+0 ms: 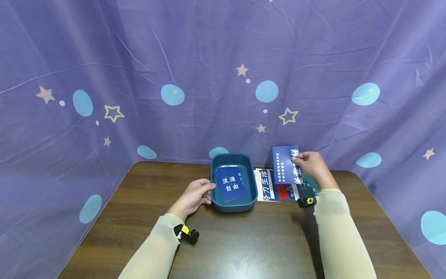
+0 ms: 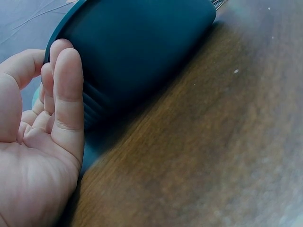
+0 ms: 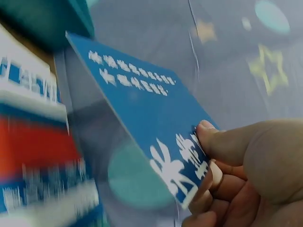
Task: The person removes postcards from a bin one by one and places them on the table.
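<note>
My right hand (image 1: 311, 164) pinches a blue card (image 1: 283, 164) with white Chinese lettering by one edge, thumb on its printed face. The card is raised above a row of overlapping cards (image 1: 265, 185) on the table. In the right wrist view the same card (image 3: 137, 94) tilts away from the fingers. My left hand (image 1: 195, 195) holds the left rim of a dark teal plastic basin (image 1: 251, 174), thumb at the rim and fingers along the outer wall, as the left wrist view of the basin (image 2: 137, 47) shows. Inside the basin lies a blue card (image 1: 231, 186) with white characters, partly covering another.
The spread cards, white, blue, red and green, lie just right of the basin, partly hidden by the held card and right hand. A brown wooden table (image 1: 244, 244) carries everything. A purple patterned curtain (image 1: 209, 58) hangs behind and along both sides.
</note>
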Demonstrator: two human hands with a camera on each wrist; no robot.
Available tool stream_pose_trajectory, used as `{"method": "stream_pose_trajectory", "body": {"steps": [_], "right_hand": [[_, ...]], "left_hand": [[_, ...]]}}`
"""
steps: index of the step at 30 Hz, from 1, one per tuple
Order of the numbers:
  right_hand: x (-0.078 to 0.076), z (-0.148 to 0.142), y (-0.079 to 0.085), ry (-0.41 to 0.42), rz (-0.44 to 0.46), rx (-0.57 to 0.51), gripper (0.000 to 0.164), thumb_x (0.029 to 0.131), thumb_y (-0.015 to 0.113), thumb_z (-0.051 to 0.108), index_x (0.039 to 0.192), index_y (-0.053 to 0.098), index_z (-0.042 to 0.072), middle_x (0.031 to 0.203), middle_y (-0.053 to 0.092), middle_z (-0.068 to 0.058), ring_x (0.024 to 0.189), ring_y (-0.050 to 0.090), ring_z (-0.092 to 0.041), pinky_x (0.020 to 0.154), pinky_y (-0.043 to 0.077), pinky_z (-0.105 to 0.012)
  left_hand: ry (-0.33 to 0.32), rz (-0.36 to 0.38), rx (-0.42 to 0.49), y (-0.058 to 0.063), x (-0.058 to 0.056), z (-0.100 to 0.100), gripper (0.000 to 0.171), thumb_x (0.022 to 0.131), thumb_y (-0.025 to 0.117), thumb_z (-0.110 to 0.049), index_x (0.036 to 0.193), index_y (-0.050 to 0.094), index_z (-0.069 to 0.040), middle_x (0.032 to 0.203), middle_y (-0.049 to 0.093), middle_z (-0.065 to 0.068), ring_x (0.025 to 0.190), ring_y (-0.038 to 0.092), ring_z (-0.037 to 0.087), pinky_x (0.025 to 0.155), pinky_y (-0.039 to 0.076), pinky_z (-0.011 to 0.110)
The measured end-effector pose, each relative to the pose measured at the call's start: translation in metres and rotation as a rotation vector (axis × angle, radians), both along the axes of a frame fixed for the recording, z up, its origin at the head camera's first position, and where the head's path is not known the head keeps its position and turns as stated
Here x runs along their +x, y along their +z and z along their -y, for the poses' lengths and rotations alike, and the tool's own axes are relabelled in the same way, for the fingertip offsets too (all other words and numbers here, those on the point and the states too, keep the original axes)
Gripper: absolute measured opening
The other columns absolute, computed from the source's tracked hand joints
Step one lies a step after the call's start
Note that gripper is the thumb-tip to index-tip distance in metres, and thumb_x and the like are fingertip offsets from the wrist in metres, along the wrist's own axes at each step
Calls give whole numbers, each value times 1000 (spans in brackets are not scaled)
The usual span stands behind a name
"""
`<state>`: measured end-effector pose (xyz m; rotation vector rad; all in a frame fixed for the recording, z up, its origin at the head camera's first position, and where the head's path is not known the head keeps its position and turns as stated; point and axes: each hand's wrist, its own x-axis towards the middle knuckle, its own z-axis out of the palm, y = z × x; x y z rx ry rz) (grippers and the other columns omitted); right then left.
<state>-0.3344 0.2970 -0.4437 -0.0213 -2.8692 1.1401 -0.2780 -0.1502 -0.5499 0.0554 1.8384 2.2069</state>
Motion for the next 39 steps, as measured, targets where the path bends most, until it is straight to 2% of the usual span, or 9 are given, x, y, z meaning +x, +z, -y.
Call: {"method": "stream_pose_trajectory", "body": {"steps": [3, 5, 7, 13, 17, 21, 26, 32, 39], "right_hand": [[6, -27, -13, -93, 57, -64, 41, 116, 66, 35, 126, 74, -5, 118, 71, -22, 98, 65, -29, 76, 55, -35], [8, -42, -22, -138, 84, -84, 46, 118, 62, 34, 139, 70, -7, 122, 71, -26, 96, 67, -27, 72, 58, -32], [9, -56, -29, -153, 110, -80, 48, 119, 60, 32, 143, 68, -8, 121, 70, -27, 93, 68, -26, 69, 59, -31], [6, -81, -48, -146, 159, -5, 47, 118, 60, 28, 142, 67, -12, 111, 72, -25, 89, 68, -28, 67, 57, -33], [2, -85, -57, -119, 164, 95, 47, 116, 63, 26, 139, 68, -14, 118, 74, -32, 98, 70, -37, 82, 63, -48], [-1, -83, -62, -104, 175, 194, 43, 112, 67, 28, 125, 74, -12, 118, 75, -33, 103, 71, -41, 95, 62, -59], [7, -78, -65, -179, 213, 189, 36, 107, 73, 29, 109, 76, -7, 105, 75, -25, 95, 70, -37, 86, 63, -55], [20, -78, -68, -268, 208, 167, 31, 106, 75, 21, 117, 73, -7, 119, 72, -30, 106, 66, -44, 95, 59, -65], [17, -73, -55, -158, 142, 148, 42, 113, 65, 30, 128, 71, -9, 132, 70, -36, 115, 67, -50, 101, 57, -68]], "left_hand": [[6, 3, -2, 1, 0, 1, 18, 109, 70, -10, 92, 63, -13, 72, 58, -5, 54, 62, 7, 52, 59, 20], [9, 3, -3, 2, 0, 2, 18, 109, 70, -10, 93, 63, -13, 72, 58, -5, 55, 62, 7, 52, 59, 20], [18, 2, -3, 2, 1, 5, 17, 108, 71, -11, 93, 64, -13, 72, 58, -5, 55, 62, 7, 52, 59, 21], [32, 3, -7, 3, 3, 11, 17, 109, 70, -11, 94, 63, -14, 73, 58, -5, 55, 62, 8, 52, 59, 20], [38, 4, 0, 3, 5, 15, 17, 109, 71, -12, 95, 63, -14, 74, 59, -5, 55, 62, 7, 53, 59, 20], [49, 9, 3, 2, 6, 16, 18, 109, 72, -12, 94, 63, -14, 74, 58, -5, 54, 62, 8, 53, 59, 21], [43, 13, 2, -1, 6, 12, 16, 109, 72, -11, 95, 64, -13, 74, 58, -4, 54, 62, 8, 53, 59, 21], [-3, 4, 9, -1, 2, 3, 16, 108, 71, -11, 95, 63, -13, 72, 58, -5, 55, 63, 6, 53, 59, 20], [-1, -1, 3, -1, 0, 1, 16, 109, 70, -9, 95, 63, -12, 72, 58, -5, 55, 62, 6, 52, 59, 19]]}}
